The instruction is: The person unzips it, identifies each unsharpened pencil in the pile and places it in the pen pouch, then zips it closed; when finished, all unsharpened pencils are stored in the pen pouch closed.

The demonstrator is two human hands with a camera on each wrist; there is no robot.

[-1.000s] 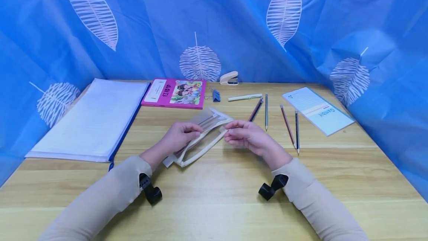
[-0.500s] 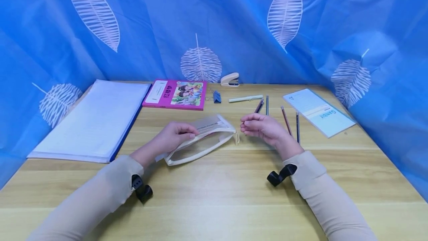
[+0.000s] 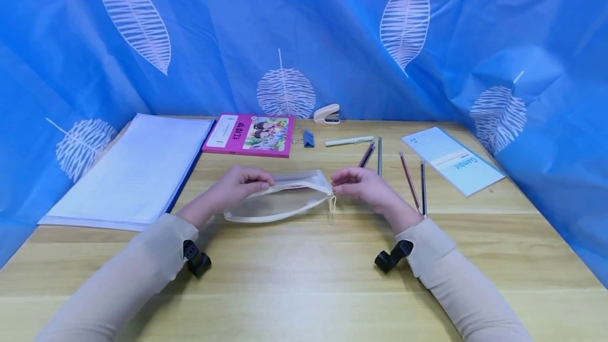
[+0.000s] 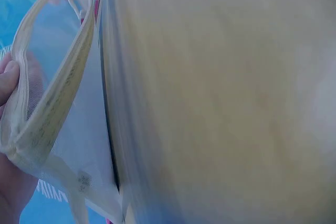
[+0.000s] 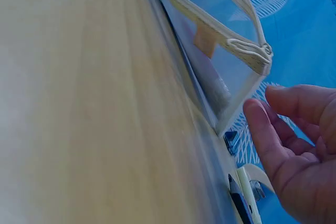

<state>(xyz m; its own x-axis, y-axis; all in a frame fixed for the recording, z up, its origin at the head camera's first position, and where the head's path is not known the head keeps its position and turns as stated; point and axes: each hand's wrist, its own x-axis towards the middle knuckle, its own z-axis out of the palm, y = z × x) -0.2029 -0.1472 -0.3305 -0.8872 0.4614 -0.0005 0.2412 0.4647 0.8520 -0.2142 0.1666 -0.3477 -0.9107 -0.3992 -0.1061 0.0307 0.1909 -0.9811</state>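
Note:
A see-through zip pouch with cream edging stands unzipped in the middle of the head view, its mouth gaping toward me. My left hand pinches the far edge of that mouth near its left end; the thumb shows on the edging in the left wrist view. At the pouch's right end hangs a cream zipper cord. Beside that end is my right hand, fingers loosely bent. The right wrist view shows a small gap between these fingertips and the pouch. Something thin lies inside the pouch, too unclear to name.
Several pencils lie right of the pouch. Behind it are a pink book, a blue binder clip, a pale pen and a stapler. A white zip folder lies left, a notebook right.
The pouch has swung from slanted to nearly level across the table, moving slightly left with my left hand. My right hand drew away to the right, then came back beside the pouch's end.

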